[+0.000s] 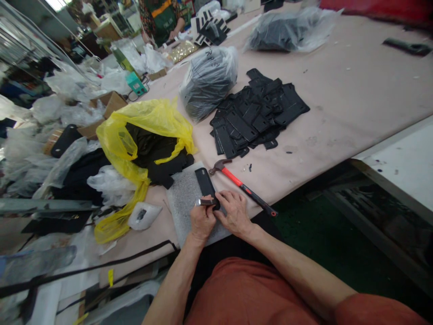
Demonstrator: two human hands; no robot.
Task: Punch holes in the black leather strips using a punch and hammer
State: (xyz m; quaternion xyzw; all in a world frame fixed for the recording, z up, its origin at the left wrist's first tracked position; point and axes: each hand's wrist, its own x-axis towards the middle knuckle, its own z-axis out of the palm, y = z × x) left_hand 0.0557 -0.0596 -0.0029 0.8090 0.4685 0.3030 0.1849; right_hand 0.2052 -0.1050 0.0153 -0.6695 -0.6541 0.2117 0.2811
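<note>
My left hand is closed around a short shiny metal tool that looks like a punch, held over the near end of a black strip with a slot in its far end. My right hand grips the strip's near right side, its fingers bent and the thumb close to my left fingertips. Under the strip lies a speckled grey slab. A claw hammer with a red and black handle rests just right of the strip. The punch's lower end is hidden by my fingers.
Beyond the hammer is a heap of black slotted pieces. A yellow plastic bag with black pieces stands left of the slab. Stuffed clear bags sit farther back. Another person is at the far side.
</note>
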